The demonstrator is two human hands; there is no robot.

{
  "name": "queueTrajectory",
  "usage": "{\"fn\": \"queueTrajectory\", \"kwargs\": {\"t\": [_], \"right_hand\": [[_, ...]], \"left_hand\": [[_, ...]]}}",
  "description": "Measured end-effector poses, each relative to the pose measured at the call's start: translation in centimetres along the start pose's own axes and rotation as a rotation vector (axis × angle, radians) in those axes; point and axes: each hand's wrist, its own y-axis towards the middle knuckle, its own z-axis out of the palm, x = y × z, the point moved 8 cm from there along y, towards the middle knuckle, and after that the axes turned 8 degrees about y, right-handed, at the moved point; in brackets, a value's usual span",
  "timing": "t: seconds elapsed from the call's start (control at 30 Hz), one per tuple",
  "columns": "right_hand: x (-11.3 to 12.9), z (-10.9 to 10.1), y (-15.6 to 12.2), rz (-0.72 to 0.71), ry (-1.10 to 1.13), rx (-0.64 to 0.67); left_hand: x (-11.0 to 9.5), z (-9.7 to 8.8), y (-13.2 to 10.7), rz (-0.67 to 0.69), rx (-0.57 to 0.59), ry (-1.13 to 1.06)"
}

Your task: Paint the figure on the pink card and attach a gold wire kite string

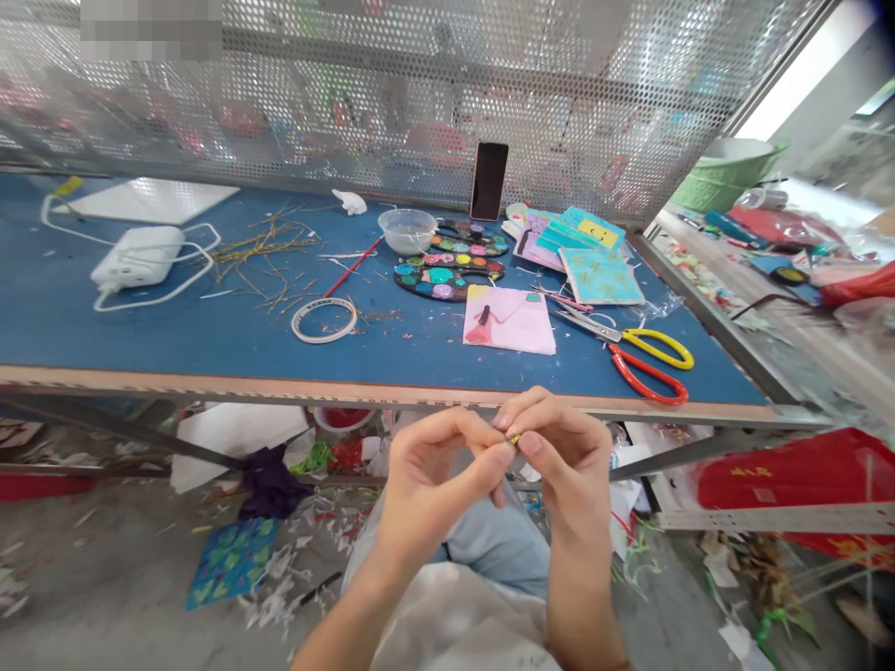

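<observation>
A blue-topped bench (56, 308) stretches ahead, backed by a perforated metal screen (392, 102). Two paint palettes (447, 280) are laid at 12 o'clock, a pink paper card (509, 321) is placed just nearer, and scissors (647, 359) with red and yellow plastic handles are set at 1 o'clock. Just below the bench edge, a small gold-coloured piece (515, 438) is pinched between the fingertips of the left grip (437, 489) and the right grip (566, 457); its shape is too small to be made out.
</observation>
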Motion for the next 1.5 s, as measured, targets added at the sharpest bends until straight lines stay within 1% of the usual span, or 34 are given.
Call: {"fn": "queueTrajectory", "kwargs": {"t": [0.17, 0.3, 0.5, 0.6, 0.7, 0.87, 1.03, 1.17, 1.27, 1.37, 1.5], "right_hand": [[0.4, 0.0, -0.2, -0.009, -0.032, 0.0], [0.6, 0.1, -0.2, -0.014, -0.029, -0.006], [0.8, 0.2, -0.1, -0.023, -0.056, -0.026], [0.7, 0.1, -0.1, -0.018, -0.067, -0.037], [0.6, 0.1, -0.2, -0.018, -0.057, -0.017], [0.6, 0.3, -0.1, -0.019, -0.043, -0.003], [0.7, 0.4, -0.2, -0.023, -0.034, 0.001], [0.5, 0.3, -0.2, 0.001, -0.043, 0.04], [0.3, 0.1, -0.2, 0.019, -0.062, 0.058], [0.4, 0.1, -0.1, 0.022, -0.081, 0.063], [0.8, 0.2, -0.1, 0.009, -0.105, 0.049]], "left_hand": [[-0.4, -0.4, -0.2, 0.078, -0.05, 0.1], [-0.5, -0.4, -0.3, 0.092, -0.053, 0.106], [-0.3, -0.3, -0.2, 0.056, -0.024, 0.064], [0.0, -0.1, -0.2, 0.002, 0.007, 0.035], [0.3, 0.2, -0.1, -0.06, 0.041, -0.027], [0.8, 0.4, -0.2, -0.144, 0.066, -0.1], [0.7, 0.5, -0.1, -0.134, 0.088, -0.103], [0.6, 0.5, -0.1, -0.121, 0.088, -0.116], [0.5, 0.6, -0.1, -0.131, 0.117, -0.111], [0.4, 0.7, -0.1, -0.122, 0.144, -0.11], [0.3, 0.6, -0.1, -0.097, 0.134, -0.092]]}}
